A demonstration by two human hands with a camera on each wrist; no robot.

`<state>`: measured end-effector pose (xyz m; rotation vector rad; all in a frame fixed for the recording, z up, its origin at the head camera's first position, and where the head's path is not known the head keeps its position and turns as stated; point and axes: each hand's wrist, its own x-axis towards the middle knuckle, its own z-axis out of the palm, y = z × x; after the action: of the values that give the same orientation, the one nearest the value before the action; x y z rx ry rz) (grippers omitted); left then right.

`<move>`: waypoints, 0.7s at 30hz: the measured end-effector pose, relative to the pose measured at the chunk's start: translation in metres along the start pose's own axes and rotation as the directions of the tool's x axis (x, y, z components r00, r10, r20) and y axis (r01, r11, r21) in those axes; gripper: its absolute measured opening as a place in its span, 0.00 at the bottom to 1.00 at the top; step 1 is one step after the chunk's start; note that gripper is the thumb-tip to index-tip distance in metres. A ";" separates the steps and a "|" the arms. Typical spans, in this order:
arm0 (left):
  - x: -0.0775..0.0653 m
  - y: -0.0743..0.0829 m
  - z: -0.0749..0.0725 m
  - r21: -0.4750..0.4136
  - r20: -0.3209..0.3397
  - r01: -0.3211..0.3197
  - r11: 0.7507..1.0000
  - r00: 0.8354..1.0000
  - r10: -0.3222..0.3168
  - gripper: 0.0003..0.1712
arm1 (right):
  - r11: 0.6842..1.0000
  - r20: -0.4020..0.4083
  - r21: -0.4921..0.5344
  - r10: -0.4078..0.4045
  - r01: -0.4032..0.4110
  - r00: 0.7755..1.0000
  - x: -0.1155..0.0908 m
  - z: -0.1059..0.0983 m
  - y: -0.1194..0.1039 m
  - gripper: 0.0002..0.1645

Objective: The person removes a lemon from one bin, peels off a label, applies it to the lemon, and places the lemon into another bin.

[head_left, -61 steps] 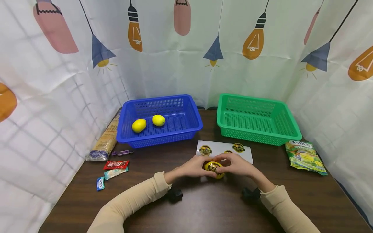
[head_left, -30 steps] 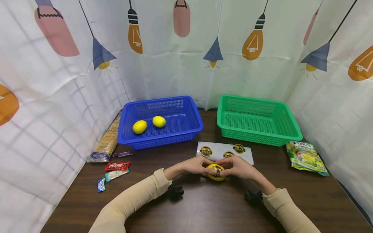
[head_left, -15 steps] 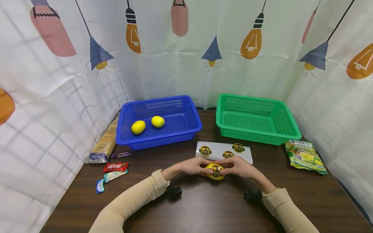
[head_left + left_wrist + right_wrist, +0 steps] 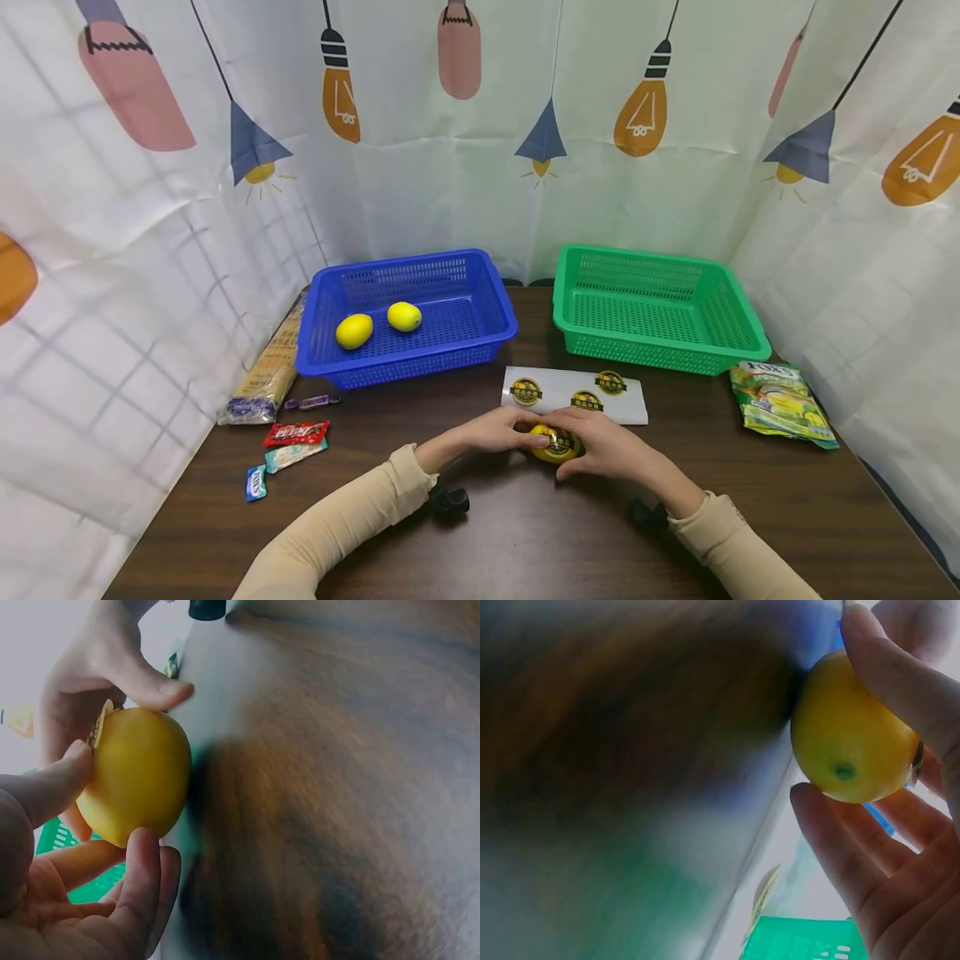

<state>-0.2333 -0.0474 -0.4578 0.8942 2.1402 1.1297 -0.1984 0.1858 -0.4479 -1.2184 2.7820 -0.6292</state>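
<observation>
A yellow lemon (image 4: 572, 448) with a round black-and-gold sticker (image 4: 557, 439) is between both hands just above the table. My left hand (image 4: 491, 429) pinches it from the left, thumb by the sticker and other fingers underneath. In the left wrist view the sticker's edge (image 4: 101, 721) stands a little off the lemon (image 4: 139, 776). From the right, my right hand (image 4: 609, 443) curls round the lemon, fingers over its far side and thumb at the near side, off the sticker. The lemon's greenish tip shows in the right wrist view. Behind the hands lies a white sticker sheet (image 4: 626, 404).
A blue basket (image 4: 420, 358) holding two lemons (image 4: 354, 331) stands back left. The green basket (image 4: 652, 354) is back right, with a Fox's candy bag (image 4: 782, 404) beside it. Small wrapped sweets (image 4: 296, 433) and a long brown packet (image 4: 266, 371) lie at the left edge.
The right thumb has moved off the sticker toward the near side of the lemon, and the right fingers have slid further over its top. The left hand keeps its pinch; the view has shifted slightly.
</observation>
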 end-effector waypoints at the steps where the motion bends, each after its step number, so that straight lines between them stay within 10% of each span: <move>1: -0.001 0.001 0.000 0.011 -0.010 0.004 1.000 1.000 -0.004 0.20 | 1.000 -0.001 -0.017 0.001 -0.001 1.000 0.001 0.002 -0.001 0.46; 12: 0.004 0.005 -0.015 -0.189 -0.200 0.024 0.982 0.978 -0.062 0.26 | 0.998 0.032 -0.051 0.041 -0.039 0.999 0.005 -0.011 -0.005 0.44; 21: 0.022 0.015 -0.027 -0.510 -0.285 -0.049 0.858 0.952 -0.115 0.27 | 0.996 -0.114 -0.045 0.076 -0.081 0.991 0.014 -0.073 0.005 0.41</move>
<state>-0.2621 -0.0377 -0.4351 0.4509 1.9070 1.8062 -0.2262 0.2045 -0.3809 -1.1084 2.9377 -0.6456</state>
